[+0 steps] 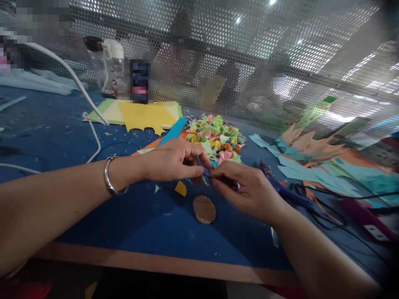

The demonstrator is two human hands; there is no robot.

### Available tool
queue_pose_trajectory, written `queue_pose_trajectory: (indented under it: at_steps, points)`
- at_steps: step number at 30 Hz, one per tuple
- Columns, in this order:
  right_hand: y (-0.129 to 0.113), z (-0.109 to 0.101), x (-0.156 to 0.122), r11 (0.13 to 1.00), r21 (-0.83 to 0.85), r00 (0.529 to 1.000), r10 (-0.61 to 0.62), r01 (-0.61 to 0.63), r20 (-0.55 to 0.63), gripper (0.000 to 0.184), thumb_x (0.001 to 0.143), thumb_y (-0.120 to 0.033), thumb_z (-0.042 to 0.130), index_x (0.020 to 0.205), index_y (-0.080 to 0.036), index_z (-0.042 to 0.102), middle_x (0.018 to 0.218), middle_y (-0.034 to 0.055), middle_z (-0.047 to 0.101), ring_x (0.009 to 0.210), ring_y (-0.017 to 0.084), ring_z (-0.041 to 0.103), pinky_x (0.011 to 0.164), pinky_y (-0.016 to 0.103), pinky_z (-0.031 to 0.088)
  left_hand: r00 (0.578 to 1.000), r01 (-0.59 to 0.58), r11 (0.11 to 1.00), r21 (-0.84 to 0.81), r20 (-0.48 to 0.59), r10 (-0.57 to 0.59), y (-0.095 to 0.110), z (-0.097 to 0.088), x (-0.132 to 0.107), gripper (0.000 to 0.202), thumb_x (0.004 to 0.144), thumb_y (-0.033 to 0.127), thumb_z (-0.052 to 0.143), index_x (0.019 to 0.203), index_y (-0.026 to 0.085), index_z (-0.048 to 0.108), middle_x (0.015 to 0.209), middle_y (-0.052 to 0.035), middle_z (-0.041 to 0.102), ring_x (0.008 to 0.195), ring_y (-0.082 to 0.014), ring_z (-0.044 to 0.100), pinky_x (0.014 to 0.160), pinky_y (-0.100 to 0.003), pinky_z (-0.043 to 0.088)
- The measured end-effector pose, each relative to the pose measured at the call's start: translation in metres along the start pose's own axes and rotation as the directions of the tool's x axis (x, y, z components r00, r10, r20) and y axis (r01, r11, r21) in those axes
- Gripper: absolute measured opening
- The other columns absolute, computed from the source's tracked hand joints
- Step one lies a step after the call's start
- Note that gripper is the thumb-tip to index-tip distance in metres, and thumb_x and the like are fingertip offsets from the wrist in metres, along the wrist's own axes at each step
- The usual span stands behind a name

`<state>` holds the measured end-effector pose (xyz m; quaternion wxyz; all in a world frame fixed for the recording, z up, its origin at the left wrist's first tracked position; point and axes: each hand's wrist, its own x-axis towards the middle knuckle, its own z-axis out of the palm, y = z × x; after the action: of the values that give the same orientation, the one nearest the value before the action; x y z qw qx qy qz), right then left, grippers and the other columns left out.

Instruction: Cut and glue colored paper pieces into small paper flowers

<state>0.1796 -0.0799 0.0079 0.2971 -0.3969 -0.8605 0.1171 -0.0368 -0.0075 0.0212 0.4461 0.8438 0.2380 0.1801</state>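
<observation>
My left hand (173, 160), with a silver bangle on its wrist, pinches a small piece of blue paper (204, 169) over the blue table (140, 224). My right hand (246, 189) meets it from the right, fingers closed on the same small piece and on something pink and thin I cannot make out. A brown cardboard oval (204, 209) lies on the table just below both hands. A small yellow scrap (181, 188) lies beside it.
A heap of small folded coloured paper pieces (218, 139) sits just behind the hands. Yellow paper sheets (146, 116), a bottle (109, 66) and a white cable (90, 124) are at the back left. Cut paper scraps (314, 162) and dark cables (327, 207) lie at the right. A perforated metal screen (249, 62) closes the back, with people behind it.
</observation>
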Motion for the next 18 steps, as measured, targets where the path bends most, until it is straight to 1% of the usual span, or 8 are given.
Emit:
queue_pose_trajectory:
  at_steps: [5,7,10,13,15,18]
  points:
    - [-0.0004,0.0000,0.0009,1.000,-0.023,1.000,0.001,-0.001,-0.005,0.011,0.090,-0.013,0.056,0.085,-0.015,0.066,0.073,0.0011,0.060,0.062,0.010,0.053,0.056,0.023,0.041,1.000,0.001,0.997,0.082,-0.031,0.002,0.0006,-0.0007,-0.0002,0.024,0.084,0.025,0.063,0.106,0.019,0.070,0.078,-0.0010,0.077,0.074,-0.0140,0.071,0.064,-0.023,0.048]
    - [-0.0001,0.0004,0.0015,0.999,-0.032,1.000,0.008,-0.008,-0.001,0.012,0.090,-0.013,0.056,0.085,-0.015,0.066,0.073,0.0012,0.060,0.062,0.010,0.053,0.055,0.023,0.042,0.999,-0.007,0.997,0.078,-0.037,0.010,-0.0002,-0.0010,-0.0004,0.023,0.084,0.025,0.062,0.105,0.020,0.070,0.079,-0.0006,0.077,0.075,-0.0138,0.072,0.065,-0.023,0.049]
    - [0.0006,0.0014,0.0013,0.999,-0.043,1.000,0.019,-0.020,-0.013,0.011,0.090,-0.013,0.056,0.086,-0.016,0.065,0.074,0.0012,0.061,0.061,0.011,0.054,0.055,0.024,0.043,0.999,-0.025,1.000,-0.019,-0.030,0.025,-0.0033,-0.0008,-0.0004,0.022,0.084,0.022,0.062,0.105,0.021,0.069,0.083,0.0003,0.077,0.079,-0.0135,0.072,0.069,-0.024,0.052]
    - [0.0005,0.0020,-0.0005,0.996,-0.088,0.997,0.003,-0.010,-0.074,0.007,0.090,-0.015,0.058,0.090,-0.017,0.065,0.078,0.0025,0.063,0.065,0.013,0.056,0.059,0.026,0.046,0.999,-0.030,0.993,-0.113,-0.036,0.026,-0.0066,0.0005,0.0009,0.020,0.085,0.020,0.063,0.104,0.020,0.068,0.084,-0.0001,0.077,0.081,-0.0139,0.073,0.074,-0.026,0.055]
    - [-0.0006,0.0022,-0.0016,0.989,-0.148,0.991,-0.024,0.005,-0.128,0.007,0.090,-0.017,0.061,0.095,-0.017,0.065,0.084,0.0048,0.065,0.071,0.015,0.059,0.063,0.029,0.048,0.998,-0.034,0.985,-0.169,-0.061,0.024,-0.0079,0.0019,0.0025,0.019,0.085,0.020,0.062,0.104,0.019,0.068,0.082,-0.0004,0.076,0.080,-0.0138,0.073,0.075,-0.027,0.056]
    - [-0.0030,0.0024,-0.0013,0.969,-0.241,0.975,-0.106,0.056,-0.197,0.014,0.088,-0.020,0.067,0.101,-0.018,0.064,0.094,0.0082,0.068,0.085,0.020,0.063,0.074,0.034,0.051,0.995,-0.036,0.970,-0.239,-0.101,0.012,-0.0084,0.0042,0.0049,0.018,0.086,0.019,0.062,0.104,0.018,0.067,0.079,-0.0005,0.074,0.076,-0.0123,0.072,0.074,-0.027,0.057]
